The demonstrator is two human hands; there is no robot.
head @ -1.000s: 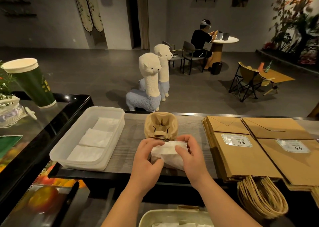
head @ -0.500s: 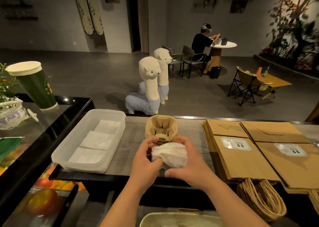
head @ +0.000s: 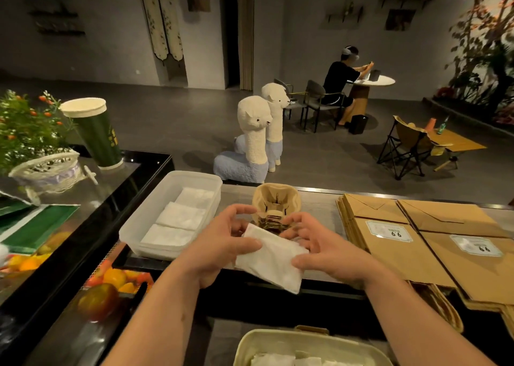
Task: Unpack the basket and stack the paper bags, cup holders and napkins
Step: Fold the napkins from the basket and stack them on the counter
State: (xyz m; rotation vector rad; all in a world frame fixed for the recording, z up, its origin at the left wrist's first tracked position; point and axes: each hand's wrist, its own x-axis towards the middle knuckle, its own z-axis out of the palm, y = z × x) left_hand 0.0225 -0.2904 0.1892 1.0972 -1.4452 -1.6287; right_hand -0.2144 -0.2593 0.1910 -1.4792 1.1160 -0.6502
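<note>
Between the fingers of both hands, just above the near edge of the counter (head: pixel 319 207), a folded white napkin (head: pixel 271 260) is held, tilted down to the right. Its left end is pinched by the left hand (head: pixel 219 243), thumb on top and fingers curled behind. Its right edge is gripped the same way by the right hand (head: pixel 328 251).

Just beyond the fingertips, a stack of brown cup holders (head: pixel 276 201) is set on the counter; whether it is touched by the fingertips cannot be told. Left of the fingers, a clear plastic tray (head: pixel 130 232) is placed, with three tray napkins (head: pixel 180 218) laid in a row inside it. Right of the fingers, brown paper bags (head: pixel 403 243) are laid flat in two side-by-side stacks, white labels upward, and their twisted handles (head: pixel 442 310) are hung over the near edge. Below the wrists, the rim of a cream basket (head: pixel 278 335) is seen, with more white paper lying in it.

Farther left of the fingers, a green paper cup (head: pixel 97 134) is stood upright. Beyond the counter, two alpaca figures (head: pixel 254 143) are seen on the floor.
</note>
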